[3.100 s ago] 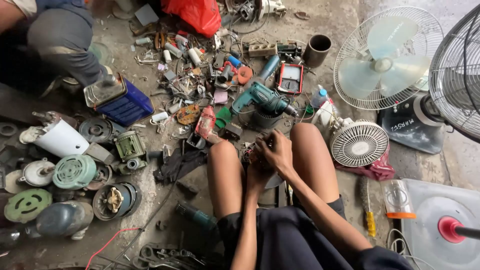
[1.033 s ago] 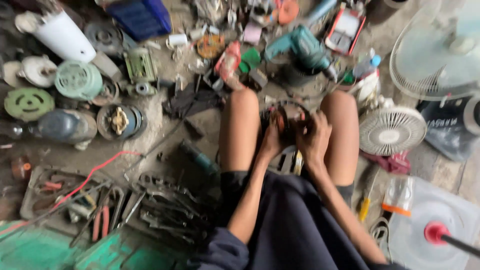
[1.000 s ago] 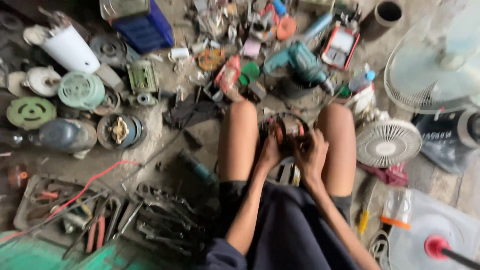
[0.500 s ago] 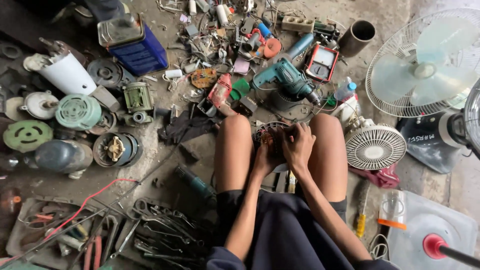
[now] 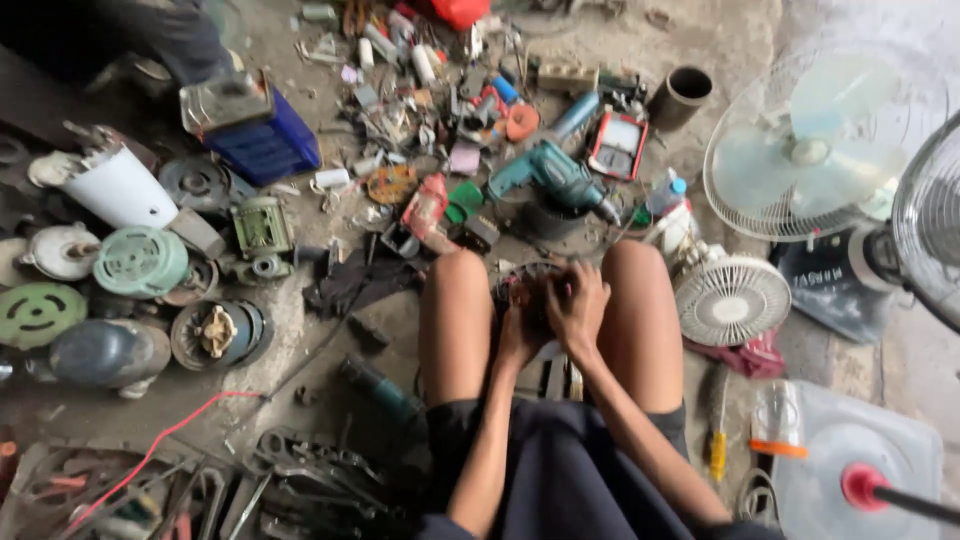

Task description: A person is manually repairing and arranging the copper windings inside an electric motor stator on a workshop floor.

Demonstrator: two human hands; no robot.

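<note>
My bare, dirty concrete floor (image 5: 720, 40) carries a teal power drill (image 5: 556, 178), a blue plastic box (image 5: 262, 147), round green motor covers (image 5: 140, 262) and a small white fan guard (image 5: 732, 300).

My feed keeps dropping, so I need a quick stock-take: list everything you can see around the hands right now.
round dark part: 1, dark, between the knees, under both hands
power drill: 1, teal, ahead of the knees
small fan grille: 1, white, beside the right knee
large fan: 1, white, far right
blue box: 1, blue, upper left
motor housings: several, green and grey, left
wrenches: many, dark, lower left
screwdriver: 1, yellow handle, right
left hand: on the part
right hand: on the part
</note>
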